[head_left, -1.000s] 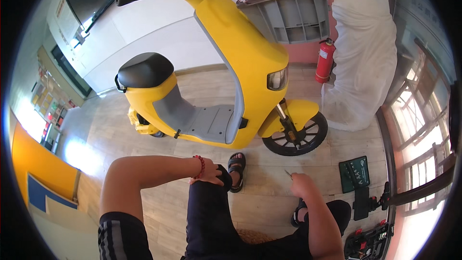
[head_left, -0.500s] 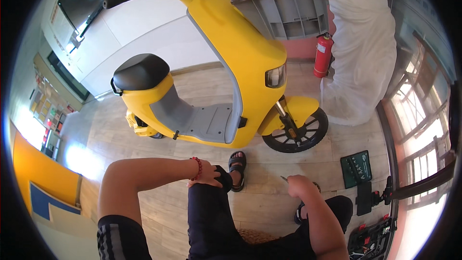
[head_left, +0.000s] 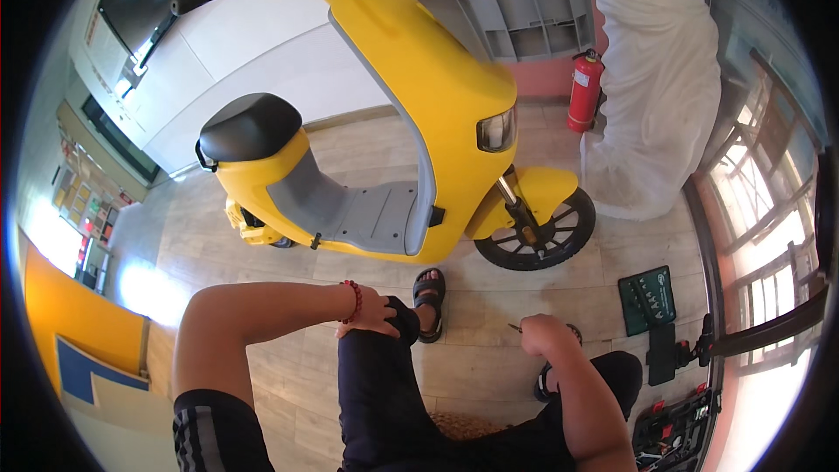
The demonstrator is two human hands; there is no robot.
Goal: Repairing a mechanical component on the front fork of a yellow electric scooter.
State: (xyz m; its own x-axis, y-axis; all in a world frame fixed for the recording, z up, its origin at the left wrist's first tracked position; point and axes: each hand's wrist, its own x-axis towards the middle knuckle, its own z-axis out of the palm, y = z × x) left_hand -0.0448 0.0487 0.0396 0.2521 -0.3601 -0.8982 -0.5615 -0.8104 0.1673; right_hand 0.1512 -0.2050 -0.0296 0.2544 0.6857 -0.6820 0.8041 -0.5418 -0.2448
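head view: a thin dark tool (head_left: 516,327), too small to identify, sticks out of the right hand (head_left: 546,335). its long axis runs roughly level, and its free tip points to the person's left, toward the sandalled left foot (head_left: 428,290). the right hand is clenched around it, low above the wooden floor (head_left: 489,367), in front of the right knee. the left hand (head_left: 371,313), with a red bead bracelet (head_left: 355,299) at the wrist, rests on the left knee, fingers loosely curled over dark trousers, holding nothing. beyond stands a yellow scooter (head_left: 411,122), front wheel (head_left: 535,229) to the right. a green tool case (head_left: 647,299) lies right, near a red fire extinguisher (head_left: 584,92).
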